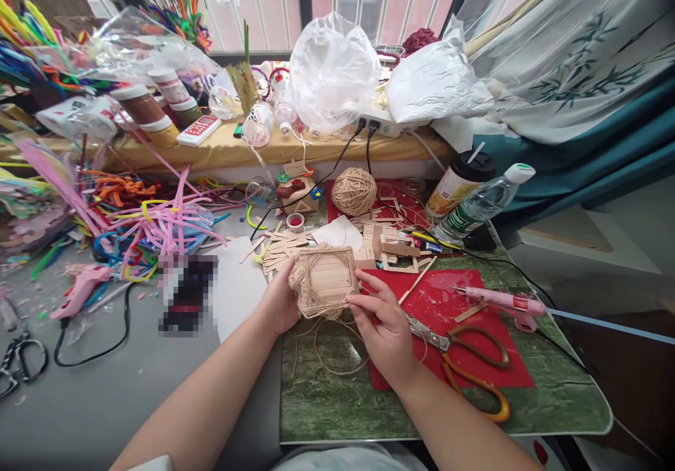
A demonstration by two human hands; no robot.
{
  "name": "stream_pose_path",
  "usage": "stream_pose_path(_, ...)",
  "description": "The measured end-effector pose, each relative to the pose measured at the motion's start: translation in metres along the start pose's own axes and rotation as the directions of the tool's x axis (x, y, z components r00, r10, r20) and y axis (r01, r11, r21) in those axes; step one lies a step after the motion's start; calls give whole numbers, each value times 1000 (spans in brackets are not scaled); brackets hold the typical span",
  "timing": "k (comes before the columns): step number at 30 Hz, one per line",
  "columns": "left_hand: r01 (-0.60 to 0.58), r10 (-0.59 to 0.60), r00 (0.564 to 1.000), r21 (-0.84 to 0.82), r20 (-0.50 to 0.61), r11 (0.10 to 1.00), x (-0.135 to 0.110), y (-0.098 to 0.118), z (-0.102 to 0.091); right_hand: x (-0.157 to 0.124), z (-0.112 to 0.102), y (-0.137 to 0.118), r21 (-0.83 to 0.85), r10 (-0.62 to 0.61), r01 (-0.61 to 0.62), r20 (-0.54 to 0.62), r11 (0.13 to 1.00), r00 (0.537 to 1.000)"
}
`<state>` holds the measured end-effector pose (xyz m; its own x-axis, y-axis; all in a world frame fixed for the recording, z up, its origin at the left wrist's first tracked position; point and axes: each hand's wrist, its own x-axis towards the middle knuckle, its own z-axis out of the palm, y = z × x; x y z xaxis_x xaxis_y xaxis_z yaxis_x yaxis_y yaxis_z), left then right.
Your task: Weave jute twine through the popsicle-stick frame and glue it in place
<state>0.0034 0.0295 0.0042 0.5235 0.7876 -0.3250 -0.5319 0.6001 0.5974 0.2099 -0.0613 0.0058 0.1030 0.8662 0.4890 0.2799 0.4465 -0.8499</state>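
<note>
A small basket of popsicle sticks wound with twine (331,279) is held up over the green board, its open side facing me. My left hand (278,301) grips its left side, the fingers partly hidden behind it. At the right side, my right hand (384,323) pinches the lower right corner between thumb and fingers. Loose twine (342,371) hangs below the basket and curls on the board. The ball of twine (354,191) sits farther back. Large scissors with orange handles (474,365) lie to the right of my right hand.
A pink glue gun (496,298) rests on the red sheet (448,302); another glue gun (81,289) lies at left. Popsicle sticks (287,247) spread behind the basket. A water bottle (482,204) and a lidded cup (458,179) stand at back right. Pink pipe cleaners (174,218) cover the left.
</note>
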Motion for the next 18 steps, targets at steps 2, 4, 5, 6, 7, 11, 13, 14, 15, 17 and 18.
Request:
stream_pose_path(2, 35, -35, 999, -18, 40, 999, -2, -2, -4, 1, 0, 1, -16, 38, -38, -37, 999, 999)
stream_pose_path(4, 16, -17, 995, 7, 94, 1000, -4, -5, -9, 2, 1, 3, -25, 66, -68, -64, 997, 996)
stream_pose_path(5, -14, 11, 994, 23, 113, 1000, -5, -7, -11, 2, 1, 3, -28, 73, -75, -71, 997, 995)
stream_pose_path(6, -43, 39, 992, 33, 120, 999, -5, -8, -13, 2, 1, 4, -30, 73, -75, -70, 997, 995)
stream_pose_path(7, -71, 66, 992, 38, 110, 997, -5, -9, -14, 2, 1, 4, -32, 67, -69, -64, 997, 996)
stream_pose_path(11, -127, 128, 992, 61, -9, 990, -3, -12, -12, 0, 2, 6, -34, 49, -50, -35, 998, 998)
stream_pose_path(13, -132, 137, 988, 79, -64, 988, -2, -12, -8, -1, 2, 6, -42, 59, -60, -33, 997, 998)
stream_pose_path(14, -136, 144, 986, 87, -81, 987, -2, -13, -6, -2, 1, 5, -51, 57, -59, -39, 997, 998)
stream_pose_path(15, -148, 156, 984, 96, -89, 984, -2, -13, -4, -3, 1, 4, -64, 46, -49, -42, 997, 998)
stream_pose_path(17, -182, 192, 978, 121, -79, 976, -3, -14, 1, -4, 1, 2, -94, 5, -8, -26, 996, 1000)
stream_pose_path(18, -204, 215, 974, 138, -65, 969, -4, -15, 3, -4, 2, 1, -108, -21, 20, -7, 994, 1000)
